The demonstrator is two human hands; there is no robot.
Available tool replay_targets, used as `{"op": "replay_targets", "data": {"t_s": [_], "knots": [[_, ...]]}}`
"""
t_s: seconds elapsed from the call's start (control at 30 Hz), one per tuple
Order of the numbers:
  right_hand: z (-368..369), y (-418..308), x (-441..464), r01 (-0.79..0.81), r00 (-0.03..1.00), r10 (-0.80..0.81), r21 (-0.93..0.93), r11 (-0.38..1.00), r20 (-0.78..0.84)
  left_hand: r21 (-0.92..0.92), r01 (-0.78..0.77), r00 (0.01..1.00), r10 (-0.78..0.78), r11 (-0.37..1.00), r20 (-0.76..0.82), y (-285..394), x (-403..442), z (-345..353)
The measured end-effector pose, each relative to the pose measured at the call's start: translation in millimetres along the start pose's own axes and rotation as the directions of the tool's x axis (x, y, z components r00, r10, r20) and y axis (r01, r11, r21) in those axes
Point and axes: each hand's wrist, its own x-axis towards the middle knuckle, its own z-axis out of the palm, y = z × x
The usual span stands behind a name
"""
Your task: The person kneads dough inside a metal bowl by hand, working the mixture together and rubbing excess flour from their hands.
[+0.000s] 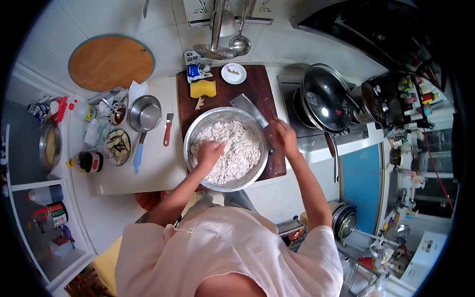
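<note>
A large steel bowl [189, 166] holds a crumbly whitish mixture [236, 151]. My left hand [209, 155] is over the left part of the mixture, fingers curled against it; whatever they grip is hidden. Beyond the bowl's right rim, my right hand [285, 137] is closed round the lower end of thin dark sticks [270, 109] that look like chopsticks. A cleaver [247, 109] lies behind the bowl, its blade towards the back left and its dark handle partly hidden. Under the bowl is a dark wooden board [260, 79].
A yellow sponge [203, 89], ginger [200, 103], a white plate [233, 67] and a packet [199, 72] are behind the bowl. Leftward are a red-handled scraper [167, 133], a saucepan [145, 113] and a bowl of sliced food [118, 147]. A covered wok [324, 101] occupies the stove at right.
</note>
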Motion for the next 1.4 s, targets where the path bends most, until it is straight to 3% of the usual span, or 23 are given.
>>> {"op": "replay_targets", "data": {"t_s": [0.07,0.1,0.2,0.27,0.33,0.37,0.4,0.47,0.57,0.7,0.73,0.83,0.87,0.9,0.97,1.0,1.1,1.13,1.17,1.23,1.3,1.37,1.4], "knots": [[26.0,13.0,23.5,0.003,1.000,-0.003,0.010,1.000,0.026,0.345,-0.143,0.987,0.161,0.928,-0.024,-0.6,-30.0,-10.4],[8.8,77.5,30.0,0.066,0.989,-0.061,-0.028,0.997,0.137,0.329,-0.228,0.955,0.276,0.916,-0.107,15.1,-6.4,31.9],[39.8,94.6,69.2,0.071,0.962,-0.064,-0.015,0.997,0.266,0.462,-0.339,0.812,0.503,0.820,-0.297,-9.0,-9.5,36.9],[55.2,104.7,77.0,0.106,0.928,-0.057,-0.112,0.988,0.369,0.465,-0.270,0.816,0.457,0.843,-0.354,-8.1,-19.0,32.6],[44.7,87.1,83.0,0.084,0.938,-0.035,-0.129,0.988,0.344,0.377,-0.158,0.895,0.294,0.913,-0.336,-3.0,-26.9,19.3],[30.7,64.0,79.8,0.060,0.947,-0.017,-0.124,0.990,0.320,0.416,-0.148,0.886,0.307,0.897,-0.347,-6.9,-28.7,14.8],[18.1,38.8,72.7,-0.117,0.960,0.072,0.155,0.981,0.269,0.455,-0.140,0.877,0.324,0.879,-0.356,-11.3,-29.2,8.7],[14.2,7.2,32.7,-0.293,0.949,0.203,0.442,0.848,0.240,0.471,-0.152,0.873,0.341,0.869,-0.348,-20.8,-25.4,0.5],[17.1,-53.7,-35.0,-0.299,0.947,0.237,0.324,0.898,0.217,0.491,-0.151,0.889,0.335,0.858,-0.311,-16.1,-13.1,-5.4],[67.5,-80.2,-81.0,-0.453,0.885,0.457,0.384,0.805,0.087,0.378,-0.284,0.876,0.399,0.881,-0.273,-35.7,31.1,-3.6],[82.0,-78.7,-78.4,-0.499,0.851,0.521,0.395,0.772,0.057,0.362,-0.253,0.900,0.355,0.897,-0.251,-41.1,46.4,-1.6],[116.2,-63.9,-47.2,-0.570,0.767,0.642,0.449,0.688,-0.012,-0.006,-0.191,0.974,0.189,0.981,-0.124,-47.7,89.4,7.6],[128.1,-55.6,-37.3,-0.569,0.753,0.657,0.477,0.670,-0.024,0.041,-0.208,0.971,0.211,0.977,-0.115,-44.6,97.2,8.7],[135.0,-50.0,-29.4,-0.571,0.737,0.675,0.503,0.649,-0.035,-0.074,-0.165,0.985,0.161,0.984,-0.061,-36.8,102.0,11.3],[131.8,-46.6,-1.9,-0.592,0.683,0.719,0.676,0.439,0.131,-0.285,-0.055,0.995,0.077,0.957,0.068,-19.8,111.9,11.8],[127.8,-46.5,4.9,-0.589,0.662,0.718,0.741,0.323,0.213,-0.163,-0.067,0.990,0.086,0.984,0.116,-15.5,120.5,11.0],[120.3,-46.0,11.8,-0.624,0.641,0.666,0.765,0.162,0.381,-0.293,0.042,0.971,0.030,0.955,0.239,-7.2,114.8,9.4],[115.1,-51.3,7.2,-0.637,0.701,0.619,0.702,0.319,0.355,-0.343,-0.095,0.978,0.151,0.934,0.140,-3.8,101.4,8.1],[114.0,-60.4,0.7,-0.568,0.794,0.560,0.617,0.545,0.236,-0.362,-0.179,0.960,0.243,0.915,0.139,-4.8,86.1,2.0],[82.4,-105.0,0.2,-0.359,0.932,0.338,0.481,0.800,0.133,-0.268,-0.385,0.907,0.416,0.883,0.069,-34.4,67.9,7.2],[88.1,-122.9,-26.0,-0.121,0.993,0.117,0.295,0.948,0.031,0.195,-0.492,0.868,0.463,0.848,0.179,-26.0,22.8,-12.9],[92.4,-128.1,-41.7,-0.200,0.963,0.155,0.201,0.959,0.219,0.276,-0.619,0.778,0.623,0.736,0.085,-44.7,-0.5,-4.8],[95.4,-129.5,-46.7,-0.194,0.955,0.150,0.155,0.969,0.258,0.413,-0.612,0.781,0.600,0.675,0.176,-44.1,-10.6,-7.1]]}}
